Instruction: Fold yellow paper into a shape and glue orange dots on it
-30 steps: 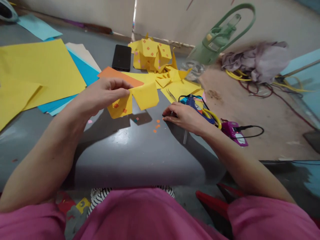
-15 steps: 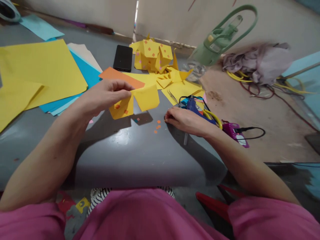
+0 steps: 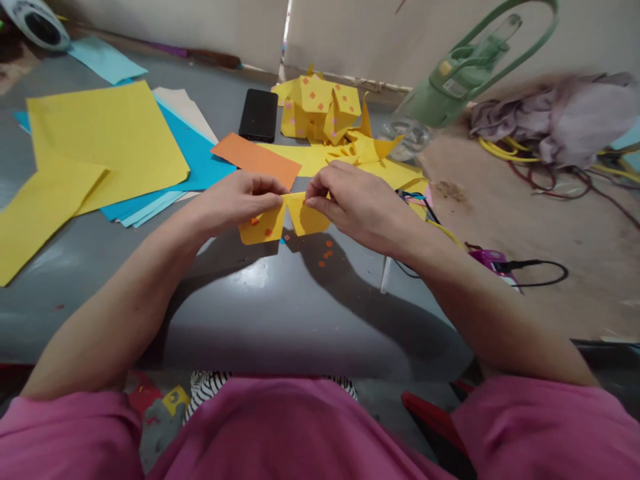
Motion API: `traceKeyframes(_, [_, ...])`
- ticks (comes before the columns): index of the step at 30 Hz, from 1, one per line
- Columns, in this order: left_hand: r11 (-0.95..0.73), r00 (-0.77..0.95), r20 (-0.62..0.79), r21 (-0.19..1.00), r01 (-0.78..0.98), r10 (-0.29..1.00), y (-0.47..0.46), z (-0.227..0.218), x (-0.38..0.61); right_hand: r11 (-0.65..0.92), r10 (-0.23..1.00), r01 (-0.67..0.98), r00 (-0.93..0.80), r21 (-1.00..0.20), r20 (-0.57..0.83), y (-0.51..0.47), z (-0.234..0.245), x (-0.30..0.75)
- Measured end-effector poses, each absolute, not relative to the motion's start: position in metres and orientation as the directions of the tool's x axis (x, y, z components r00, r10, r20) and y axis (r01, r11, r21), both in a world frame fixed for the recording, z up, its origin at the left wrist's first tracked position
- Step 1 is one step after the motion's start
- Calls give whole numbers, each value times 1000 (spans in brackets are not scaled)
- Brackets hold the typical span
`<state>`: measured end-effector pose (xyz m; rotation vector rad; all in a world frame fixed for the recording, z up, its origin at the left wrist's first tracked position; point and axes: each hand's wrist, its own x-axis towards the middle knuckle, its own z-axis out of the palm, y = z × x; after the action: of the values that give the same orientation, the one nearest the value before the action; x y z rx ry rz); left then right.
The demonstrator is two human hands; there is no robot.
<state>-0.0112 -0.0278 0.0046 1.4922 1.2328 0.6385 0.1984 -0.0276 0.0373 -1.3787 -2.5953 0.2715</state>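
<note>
My left hand [image 3: 255, 197] pinches the top edge of a yellow paper cutout [image 3: 263, 230], a folded piece with two flaps and orange spots on its left flap. My right hand [image 3: 345, 200] is at the right flap, thumb and forefinger closed together against the paper. A small orange paper piece [image 3: 304, 202] shows at those fingertips. Loose orange paper bits [image 3: 326, 254] lie on the table below, with a tiny blue bit [image 3: 283, 241] beside the cutout. A clear glue stick [image 3: 385, 275] shows under my right forearm, which hides most of what lies behind it.
A spotted yellow paper model [image 3: 315, 107] stands at the back, next to a black phone [image 3: 259, 115]. Yellow sheets [image 3: 107, 143], blue sheets [image 3: 200, 160] and an orange strip [image 3: 257, 159] lie around. Rightward are a green bottle [image 3: 440, 87], cables and a purple device [image 3: 487, 260].
My right hand has moved up and left from the table to the cutout's right flap. The cutout is tilted lower in my left hand. The view has shifted slightly left.
</note>
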Motion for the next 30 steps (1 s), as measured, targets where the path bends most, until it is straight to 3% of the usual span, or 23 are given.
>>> traceKeyframes(9, [49,341,-188,924,379,921,-28,6,-11,574,819,809,-571,-128,64,-23,32,186])
traceKeyframes(15, [35,366,-185,924,381,912,-27,4,-11,576,817,807,-571,-134,73,-24,31,186])
traceKeyframes(23, [73,345,-214,923,378,914,-29,9,-11,552,833,798,-520,-240,189,-30,34,191])
traceKeyframes(27, [102,343,-213,944,312,915,-28,7,-11,461,876,823,-363,-332,317,-33,33,210])
traceKeyframes(30, [102,332,-187,961,258,924,-27,4,-11,381,912,809,-249,-448,325,-36,23,227])
